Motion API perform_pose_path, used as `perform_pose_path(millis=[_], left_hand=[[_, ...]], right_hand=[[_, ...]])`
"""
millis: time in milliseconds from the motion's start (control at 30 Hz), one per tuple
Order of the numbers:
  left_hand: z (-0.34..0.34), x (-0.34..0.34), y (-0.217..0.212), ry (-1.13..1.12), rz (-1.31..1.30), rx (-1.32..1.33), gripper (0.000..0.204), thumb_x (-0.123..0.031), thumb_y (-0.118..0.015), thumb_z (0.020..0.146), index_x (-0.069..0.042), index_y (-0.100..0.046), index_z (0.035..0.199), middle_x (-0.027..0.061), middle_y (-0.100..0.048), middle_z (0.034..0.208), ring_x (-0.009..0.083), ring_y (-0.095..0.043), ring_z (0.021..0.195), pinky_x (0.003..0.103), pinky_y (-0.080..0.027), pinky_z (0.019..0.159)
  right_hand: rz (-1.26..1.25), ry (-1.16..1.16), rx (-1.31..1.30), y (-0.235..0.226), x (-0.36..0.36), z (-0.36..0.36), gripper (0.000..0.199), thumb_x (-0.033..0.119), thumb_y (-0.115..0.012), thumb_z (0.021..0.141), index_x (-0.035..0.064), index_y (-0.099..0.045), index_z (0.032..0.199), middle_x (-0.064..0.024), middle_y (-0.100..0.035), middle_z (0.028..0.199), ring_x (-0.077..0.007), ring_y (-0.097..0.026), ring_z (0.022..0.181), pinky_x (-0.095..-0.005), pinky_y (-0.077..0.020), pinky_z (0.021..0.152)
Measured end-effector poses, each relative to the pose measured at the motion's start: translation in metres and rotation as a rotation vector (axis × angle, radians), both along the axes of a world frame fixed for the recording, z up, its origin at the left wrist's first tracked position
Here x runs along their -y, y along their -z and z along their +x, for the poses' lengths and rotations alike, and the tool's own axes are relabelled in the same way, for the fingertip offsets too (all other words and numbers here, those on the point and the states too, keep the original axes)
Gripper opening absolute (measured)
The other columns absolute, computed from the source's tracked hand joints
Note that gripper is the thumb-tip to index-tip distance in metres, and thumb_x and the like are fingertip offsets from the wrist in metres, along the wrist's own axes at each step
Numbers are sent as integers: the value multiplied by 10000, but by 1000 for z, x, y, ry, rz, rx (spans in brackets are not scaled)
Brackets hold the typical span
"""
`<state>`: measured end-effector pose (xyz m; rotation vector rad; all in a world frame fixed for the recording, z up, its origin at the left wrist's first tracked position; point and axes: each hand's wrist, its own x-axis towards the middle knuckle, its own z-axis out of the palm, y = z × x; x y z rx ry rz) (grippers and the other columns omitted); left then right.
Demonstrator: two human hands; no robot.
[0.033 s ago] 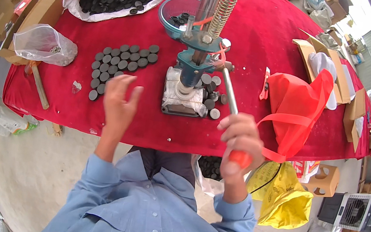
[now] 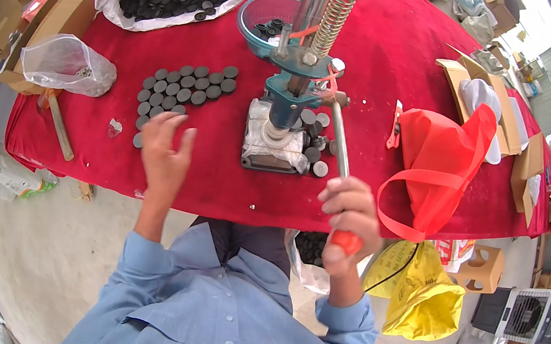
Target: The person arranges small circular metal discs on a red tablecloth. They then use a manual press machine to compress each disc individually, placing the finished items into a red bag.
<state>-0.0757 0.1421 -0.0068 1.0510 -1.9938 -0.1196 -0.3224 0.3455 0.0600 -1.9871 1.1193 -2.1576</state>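
Standing on the red-clothed table (image 2: 215, 191), a teal press (image 2: 289, 102) is fitted with a long steel lever (image 2: 340, 139). The left hand (image 2: 166, 155) is held open, fingers spread, with nothing seen in it; by the right hand (image 2: 355, 217), fingers curled tight, the lever's orange knob (image 2: 346, 242) is gripped. Dark discs (image 2: 184, 95) are clustered left of the press (a smaller heap (image 2: 312, 154) lies just right of it); whether one is set under the ram (image 2: 273, 133) cannot be told. For a clean stroke, the lever is best drawn evenly, with the left fingers kept well clear.
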Motion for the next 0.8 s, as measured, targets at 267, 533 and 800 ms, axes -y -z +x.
perform_pose_path(millis=[267, 533, 800], left_hand=[[91, 12, 41, -237, 148, 90, 381, -72, -780, 904, -48, -736, 1283, 149, -683, 1202, 340, -634, 1151, 450, -513, 1003], [9, -11, 7, 82, 320, -115, 424, -123, -860, 856, -45, -752, 1259, 105, -746, 1015, 203, -707, 834, 335, -570, 736], [-112, -17, 4, 398, 276, -140, 637, -91, -903, 782, -2, -630, 1350, 125, -749, 966, 239, -701, 788, 366, -571, 713]], right_hand=[[75, 58, 38, -15, -1, 4, 371, 375, -721, 925, 23, -620, 984, -177, -674, 909, -383, -665, 998, -501, -565, 876], [145, 19, 174, -90, 37, -18, 353, 339, -723, 938, 0, -648, 998, -106, -661, 829, -231, -663, 808, -378, -570, 726], [389, 126, 299, -158, 86, -35, 408, 400, -600, 1016, 2, -660, 952, -69, -628, 750, -165, -655, 715, -283, -532, 563]])
